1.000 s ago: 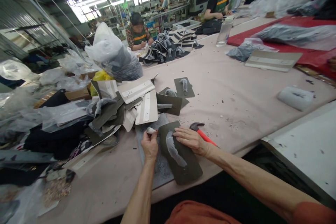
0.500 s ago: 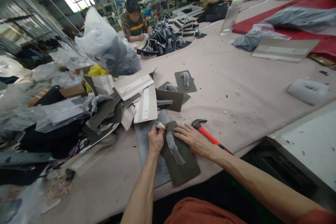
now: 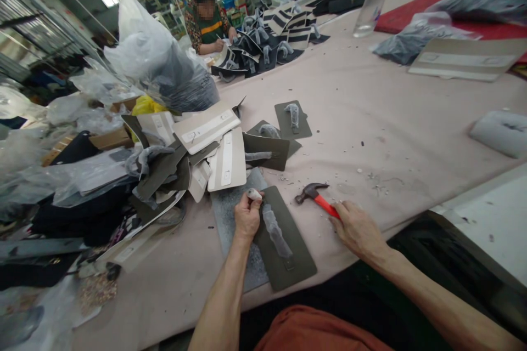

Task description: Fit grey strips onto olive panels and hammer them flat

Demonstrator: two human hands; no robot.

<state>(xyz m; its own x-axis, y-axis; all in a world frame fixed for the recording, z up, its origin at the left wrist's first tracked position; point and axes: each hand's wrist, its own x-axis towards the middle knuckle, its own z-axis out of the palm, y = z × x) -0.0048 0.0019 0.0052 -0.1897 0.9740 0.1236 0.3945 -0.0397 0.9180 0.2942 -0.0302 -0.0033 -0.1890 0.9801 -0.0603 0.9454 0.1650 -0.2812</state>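
A dark olive panel (image 3: 294, 230) lies partly on a speckled grey slab (image 3: 252, 266), with a plastic-wrapped handle (image 3: 276, 233) running along its middle. At the panel's upper left edge, my left hand (image 3: 247, 218) pinches a short, thick whitish piece (image 3: 254, 194) with a round end; its exact kind is unclear. My right hand (image 3: 360, 229) is closed round the red grip of a claw hammer (image 3: 315, 193), right of the panel. The hammer's dark head points left, low over or on the table; I cannot tell whether it touches.
Left of the slab is a heap of olive and beige panels (image 3: 226, 162). More panels with wrapped handles (image 3: 293, 119) lie beyond. A bulky plastic bag (image 3: 160, 60) stands behind the heap. A co-worker (image 3: 208, 22) sits at the far side. A clear bottle (image 3: 373, 5) stands at the back right.
My right hand has left the panel, moved right and gripped the hammer, whose head is now turned leftward. My left hand keeps its pinch on the whitish piece. The view has tipped slightly down.
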